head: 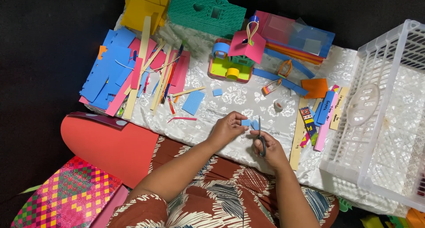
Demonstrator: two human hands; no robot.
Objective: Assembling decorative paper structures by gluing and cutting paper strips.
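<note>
Head view looking straight down: the left hand point(228, 127) is pinching a small blue foam piece point(245, 122) between thumb and fingertips, right over the white embossed cloth point(248, 104), while the right hand point(271, 149) is closed around the handles of a pair of scissors point(261, 137) with the blades pointing up toward a second blue bit point(255, 124) just beside the first. That little square looks super light and a bit squishy, probably craft foam, so it should bend easily and not slip much. I'd say pinching by the edge away from the blades, like it's held now, is the way to go, since anything tighter would just curl it. Being that tiny, it'd be easy to drop and lose among the clutter. Around them: a pile of blue and pink strips point(119, 73) to the left, a small foam house model point(232, 62) further up, a roll of tape point(278, 105) nearby, and a white plastic basket point(380, 121) on the right.
</note>
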